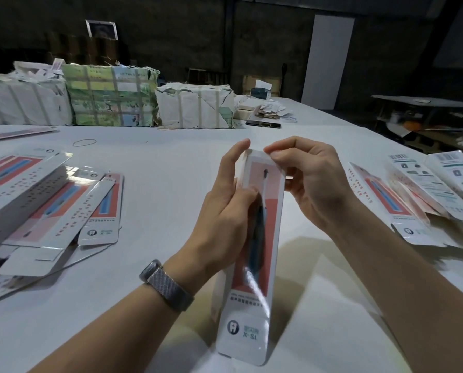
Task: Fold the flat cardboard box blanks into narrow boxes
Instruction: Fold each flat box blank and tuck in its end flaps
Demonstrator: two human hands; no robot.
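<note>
A long narrow box [254,265], white with a red panel and a toothbrush picture, stands tilted in the middle of the table with its near end low. My left hand [225,208] grips its left side, thumb across the front and fingers raised along the edge. My right hand [305,179] pinches the flap at the far top end between thumb and fingers. Folded boxes and blanks [50,205] lie piled at the left. A fanned stack of flat blanks [427,195] lies at the right.
Large wrapped paper bundles [109,98] stand along the table's far side, with paper scraps [270,109] and a dark flat object [262,124] beside them. A rubber band [84,142] lies on the white table [157,170]. Dark shelving [427,117] stands at far right.
</note>
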